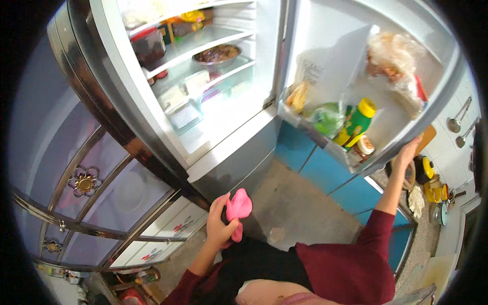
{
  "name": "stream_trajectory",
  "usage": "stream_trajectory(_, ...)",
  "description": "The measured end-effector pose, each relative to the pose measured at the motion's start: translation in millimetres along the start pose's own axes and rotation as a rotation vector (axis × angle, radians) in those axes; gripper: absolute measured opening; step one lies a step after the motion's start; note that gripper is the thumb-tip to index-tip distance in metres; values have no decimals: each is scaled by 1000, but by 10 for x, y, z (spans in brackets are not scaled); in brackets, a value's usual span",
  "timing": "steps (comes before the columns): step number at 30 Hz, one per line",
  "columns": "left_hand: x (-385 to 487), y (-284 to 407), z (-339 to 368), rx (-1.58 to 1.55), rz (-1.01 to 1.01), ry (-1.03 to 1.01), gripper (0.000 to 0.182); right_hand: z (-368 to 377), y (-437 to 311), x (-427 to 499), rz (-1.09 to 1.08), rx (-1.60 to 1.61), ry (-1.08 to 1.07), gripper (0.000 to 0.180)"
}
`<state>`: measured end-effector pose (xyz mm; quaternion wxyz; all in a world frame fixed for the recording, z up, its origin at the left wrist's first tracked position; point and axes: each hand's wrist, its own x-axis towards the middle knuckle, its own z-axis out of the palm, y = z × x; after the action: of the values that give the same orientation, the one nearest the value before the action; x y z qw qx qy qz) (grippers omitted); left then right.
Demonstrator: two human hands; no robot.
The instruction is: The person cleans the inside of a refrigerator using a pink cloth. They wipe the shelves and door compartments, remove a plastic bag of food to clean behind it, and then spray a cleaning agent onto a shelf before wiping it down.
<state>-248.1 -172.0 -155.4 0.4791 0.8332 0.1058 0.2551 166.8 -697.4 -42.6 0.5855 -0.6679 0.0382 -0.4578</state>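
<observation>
A crumpled pink cloth (239, 205) is bunched in my left hand (222, 225), held in front of my body. My right hand (408, 152) rests at the outer edge of the swung-out refrigerator door (385, 150); its fingers are partly hidden there. Inside the lit refrigerator (263, 84), a metal bowl (217, 55) of food sits on a glass shelf. A dark container with a red lid (146, 45) stands at the left. The door's lower rack holds a green bottle with a yellow cap (358, 120), a small jar (363, 148) and a green item in clear plastic (326, 119).
A metal-framed cabinet (126, 190) with flower ornaments stands left of the refrigerator. Blue cupboards (328, 171) run behind the door beneath a counter (429, 244) bearing pots, a white cloth (416, 202) and other items. Ladles (459, 116) hang on the tiled wall. Grey floor (305, 206) lies between.
</observation>
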Motion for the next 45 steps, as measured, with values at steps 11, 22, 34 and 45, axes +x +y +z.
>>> stream_trajectory(11, -239, 354, 173, 7, 116, -61, 70, -316, -507, -996, -191, -14, -104, 52)
stream_trajectory(22, -194, 204, -115, -29, 138, -91, 71, -260, -1771, -2881, -396, 93, -385, 55)
stream_trajectory(34, -290, -448, -877, 17, 7, -119, 70, 856, -2379, -3956, -721, 245, -820, 83)
stream_trajectory(45, -121, -743, -959, -58, 19, -281, 70, 1884, -2638, -4732, -640, 42, -1213, 86)
